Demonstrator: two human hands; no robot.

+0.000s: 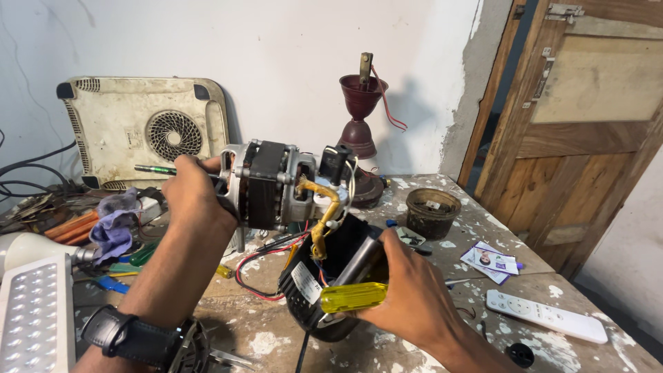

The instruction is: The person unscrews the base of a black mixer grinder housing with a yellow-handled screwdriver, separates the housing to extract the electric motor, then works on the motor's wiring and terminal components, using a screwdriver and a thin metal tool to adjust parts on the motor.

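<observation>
My left hand (195,195) grips a fan motor (276,183) by its shaft end and holds it up above the table; a thin green-tipped shaft (153,169) sticks out to the left past my fingers. Yellow-sleeved and red wires (321,221) run from the motor down into a black plastic housing (314,290). My right hand (407,287) holds a screwdriver with a clear yellow handle (352,297) and rests against that black housing. A black watch (135,338) is on my left wrist.
An upturned cream induction cooker (141,131) leans on the wall. A maroon fan part (360,117), a dark round cup (432,211), cards (490,262), a white remote (545,316), a purple cloth (114,224), hand tools and an LED lamp (34,311) lie on the paint-stained table (497,345). A wooden door (587,124) stands at right.
</observation>
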